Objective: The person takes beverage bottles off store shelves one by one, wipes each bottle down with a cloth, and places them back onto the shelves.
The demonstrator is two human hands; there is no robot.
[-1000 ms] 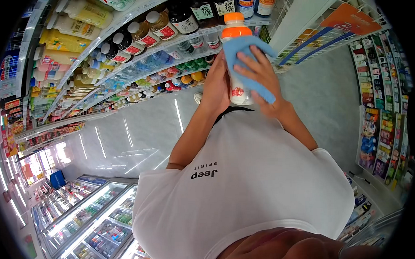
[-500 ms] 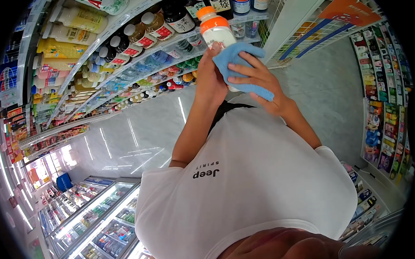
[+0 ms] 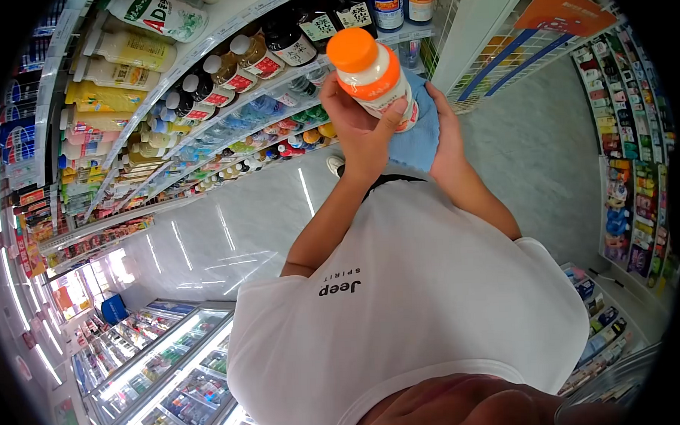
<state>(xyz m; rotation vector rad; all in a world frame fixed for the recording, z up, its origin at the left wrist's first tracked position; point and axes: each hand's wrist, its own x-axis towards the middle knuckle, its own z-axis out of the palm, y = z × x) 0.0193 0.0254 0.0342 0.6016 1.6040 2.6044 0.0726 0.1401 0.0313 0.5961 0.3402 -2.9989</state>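
Observation:
A white bottle (image 3: 387, 92) with an orange cap and orange neck band is held up in front of the shelves, its cap toward the upper left. My left hand (image 3: 361, 131) is wrapped round it, with the thumb across the label. On the other side my right hand (image 3: 448, 137) holds a light blue cloth (image 3: 418, 138) against the bottle's side and lower part. The cloth hangs down between the hands, and some of the right fingers are hidden behind it.
Drink shelves (image 3: 232, 25) with many bottles run along the upper left. A white wire rack end (image 3: 469, 39) with an orange sign (image 3: 561, 11) stands at the upper right. Stocked shelves (image 3: 630, 165) line the far right; glass-fronted coolers (image 3: 169, 368) are at the lower left.
The bottle has tipped so its cap is closer to the camera. My right hand has moved from over the bottle's front to its right side, taking the cloth along.

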